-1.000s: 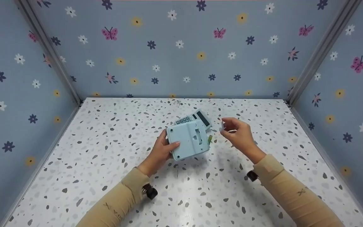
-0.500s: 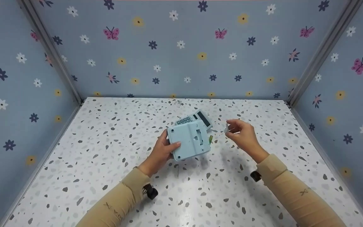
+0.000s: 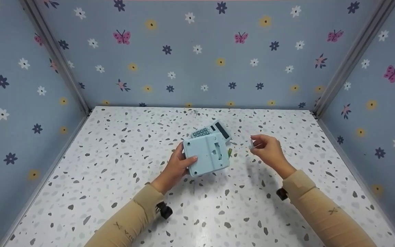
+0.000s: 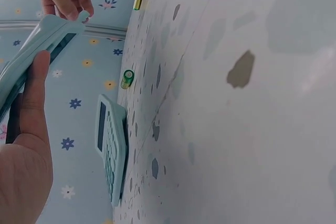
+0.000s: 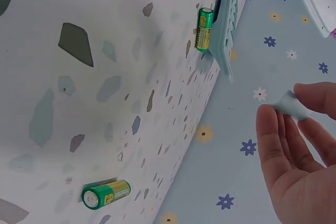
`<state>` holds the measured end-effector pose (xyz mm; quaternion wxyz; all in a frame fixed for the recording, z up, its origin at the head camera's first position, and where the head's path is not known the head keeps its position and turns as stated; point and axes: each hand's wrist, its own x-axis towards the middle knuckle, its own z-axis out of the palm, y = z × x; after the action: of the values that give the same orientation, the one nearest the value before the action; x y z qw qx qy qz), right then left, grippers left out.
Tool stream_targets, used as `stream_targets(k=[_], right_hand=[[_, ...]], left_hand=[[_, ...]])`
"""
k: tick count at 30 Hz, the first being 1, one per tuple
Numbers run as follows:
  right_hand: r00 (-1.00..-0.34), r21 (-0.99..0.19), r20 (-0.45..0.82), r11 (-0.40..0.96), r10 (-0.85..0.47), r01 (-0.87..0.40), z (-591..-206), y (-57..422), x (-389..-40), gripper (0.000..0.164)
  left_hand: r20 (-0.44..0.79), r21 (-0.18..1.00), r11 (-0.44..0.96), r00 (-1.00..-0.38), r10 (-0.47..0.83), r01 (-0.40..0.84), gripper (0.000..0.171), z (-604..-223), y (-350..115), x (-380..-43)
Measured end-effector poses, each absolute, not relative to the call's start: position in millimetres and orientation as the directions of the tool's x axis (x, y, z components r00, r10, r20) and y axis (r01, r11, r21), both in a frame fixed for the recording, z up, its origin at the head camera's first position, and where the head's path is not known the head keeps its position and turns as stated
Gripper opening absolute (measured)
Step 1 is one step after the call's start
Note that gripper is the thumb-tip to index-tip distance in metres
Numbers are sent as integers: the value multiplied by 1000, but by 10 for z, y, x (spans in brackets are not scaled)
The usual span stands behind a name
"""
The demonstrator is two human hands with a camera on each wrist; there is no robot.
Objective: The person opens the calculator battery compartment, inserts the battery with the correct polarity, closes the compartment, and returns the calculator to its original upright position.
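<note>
My left hand [image 3: 175, 168] grips a light blue calculator [image 3: 202, 156] with its underside up and the thumb across it. A bare battery slot shows near its right end. To the right, apart from it, my right hand [image 3: 269, 151] pinches a small pale blue battery cover [image 5: 290, 106] between thumb and fingers. On the table lies a second calculator [image 3: 222, 130], keys up, partly hidden behind the held one in the head view. Beside that calculator is a green and yellow battery [image 5: 205, 30]. Another such battery [image 5: 106, 194] lies apart from it in the right wrist view.
The white speckled table [image 3: 132, 144] spreads around both hands. Blue walls [image 3: 197, 61] with flowers and butterflies stand at the back and both sides, joined by grey metal posts [image 3: 355, 58] at the corners.
My right hand has moved to the right and slightly nearer with the cover, away from the held calculator. The left hand and its calculator have barely shifted.
</note>
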<state>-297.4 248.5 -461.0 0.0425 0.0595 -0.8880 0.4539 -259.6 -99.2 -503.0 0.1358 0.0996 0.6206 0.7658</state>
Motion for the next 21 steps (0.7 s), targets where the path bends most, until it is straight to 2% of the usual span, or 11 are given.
stream_targets(k=[13, 21], right_hand=[[-992, -751, 86, 648, -89, -123, -4734, 2554, -2995, 46], [-994, -721, -4, 689, -114, -75, -4801, 2595, -3004, 48]], left_hand=[[-2, 973, -217, -940, 340, -81, 72, -5046, -969, -2621], [-5, 973, -214, -937, 348, -85, 74, -5045, -958, -2621]])
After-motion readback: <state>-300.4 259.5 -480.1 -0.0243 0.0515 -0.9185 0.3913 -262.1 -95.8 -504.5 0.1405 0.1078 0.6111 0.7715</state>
